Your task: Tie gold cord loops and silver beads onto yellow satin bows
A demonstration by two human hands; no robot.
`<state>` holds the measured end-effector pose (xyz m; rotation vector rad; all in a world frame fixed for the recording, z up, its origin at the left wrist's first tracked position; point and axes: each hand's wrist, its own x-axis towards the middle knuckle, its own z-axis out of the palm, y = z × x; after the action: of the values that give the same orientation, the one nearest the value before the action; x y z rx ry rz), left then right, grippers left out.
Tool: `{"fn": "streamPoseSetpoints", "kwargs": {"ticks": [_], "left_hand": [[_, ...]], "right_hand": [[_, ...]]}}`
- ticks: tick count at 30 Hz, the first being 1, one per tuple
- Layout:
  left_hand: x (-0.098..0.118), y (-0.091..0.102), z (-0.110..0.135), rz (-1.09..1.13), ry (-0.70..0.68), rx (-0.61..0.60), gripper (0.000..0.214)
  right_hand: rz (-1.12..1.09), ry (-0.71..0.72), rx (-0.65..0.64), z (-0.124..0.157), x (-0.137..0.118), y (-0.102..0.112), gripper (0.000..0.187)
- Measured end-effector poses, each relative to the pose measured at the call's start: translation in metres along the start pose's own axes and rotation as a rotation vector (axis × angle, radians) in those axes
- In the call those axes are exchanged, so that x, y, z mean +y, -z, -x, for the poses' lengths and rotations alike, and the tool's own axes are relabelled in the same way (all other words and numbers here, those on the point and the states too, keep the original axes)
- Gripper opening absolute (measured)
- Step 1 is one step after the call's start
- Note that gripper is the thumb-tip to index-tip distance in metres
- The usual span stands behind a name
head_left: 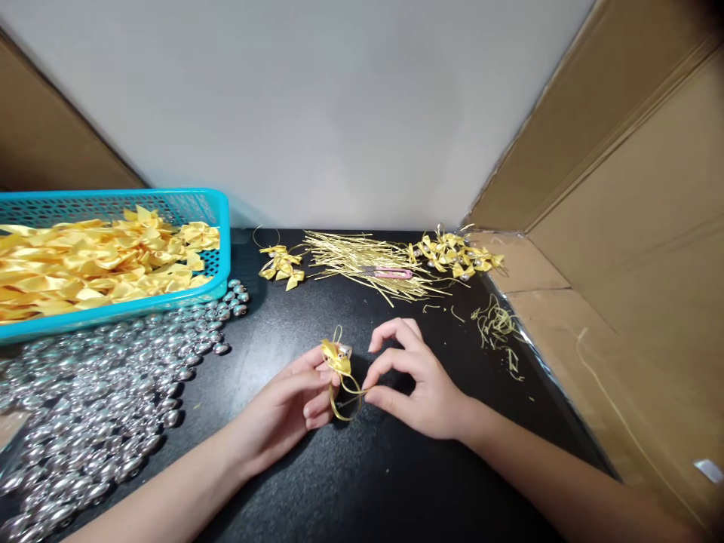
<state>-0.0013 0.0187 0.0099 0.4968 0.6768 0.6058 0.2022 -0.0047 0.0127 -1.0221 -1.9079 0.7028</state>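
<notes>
My left hand (302, 392) pinches a yellow ribbon bow (335, 357) that has a silver bead at it. A gold cord (338, 415) comes off the bow and curves in a loop below it; a smaller loop stands up above. My right hand (418, 381) closes thumb and forefinger on the cord's end, just right of the bow, with its other fingers curled. Both hands are raised over the black tabletop (294, 483). Part of the bead is hidden by the ribbon.
A blue basket (223, 249) of yellow bows stands at the left, with many silver beads (113, 400) before it. At the back lie gold cords (351, 256), a pink-handled tool (390, 272) and finished-looking bows (452, 253). Cord scraps (498, 320) lie right, beside cardboard (639, 302).
</notes>
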Motion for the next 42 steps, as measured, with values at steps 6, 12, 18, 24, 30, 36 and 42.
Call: {"fn": "streamPoseSetpoints", "kwargs": {"ticks": [6,12,18,24,30,36,42], "left_hand": [[-0.003,0.003,0.000,0.024,-0.018,0.062,0.023],[-0.006,0.002,0.000,-0.018,-0.046,0.055,0.024],[-0.008,-0.002,0.000,-0.219,-0.097,0.143,0.029],[-0.006,0.001,0.001,-0.522,-0.197,0.144,0.026],[-0.003,-0.001,0.006,-0.894,-0.391,0.226,0.015],[-0.003,-0.001,0.007,-0.768,-0.356,0.171,0.024],[0.000,-0.001,0.005,-0.618,-0.306,0.077,0.018]], "right_hand": [[-0.054,0.118,0.027,0.001,-0.007,-0.001,0.014],[-0.439,-0.467,0.043,-0.001,-0.003,-0.012,0.011],[-0.860,-0.823,-0.210,-0.007,-0.004,-0.019,0.033],[-0.850,-0.843,-0.077,-0.007,-0.002,-0.026,0.036],[-0.774,-0.812,-0.067,-0.006,-0.003,-0.025,0.030],[-0.780,-0.725,-0.043,-0.006,-0.001,-0.023,0.021],[-1.078,-0.782,-0.191,-0.011,0.005,-0.013,0.030]]}}
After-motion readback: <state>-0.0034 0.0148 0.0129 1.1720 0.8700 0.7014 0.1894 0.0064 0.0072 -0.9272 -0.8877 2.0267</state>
